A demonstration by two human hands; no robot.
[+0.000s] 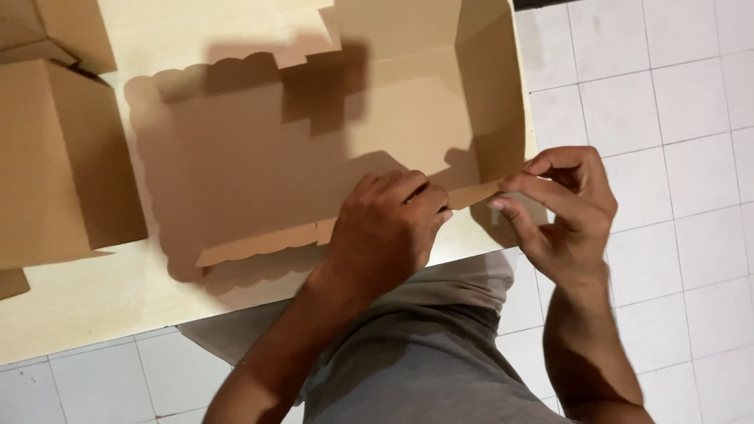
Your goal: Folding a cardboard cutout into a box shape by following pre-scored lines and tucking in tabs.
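Observation:
A brown cardboard box [259, 157], partly folded up, lies on a pale wooden table [86, 306]. Its near wall has a scalloped edge and its right side wall [491, 86] stands upright. My left hand [385, 232] is closed around the near wall's top edge at its right end. My right hand [561, 208] pinches a narrow cardboard flap [471, 194] at the box's near right corner between thumb and fingers. The two hands are a few centimetres apart along the same edge.
A second folded brown cardboard box [63, 157] sits at the table's left. White tiled floor [667, 118] lies to the right and below the table edge. My grey-clothed legs [424, 353] are under the hands.

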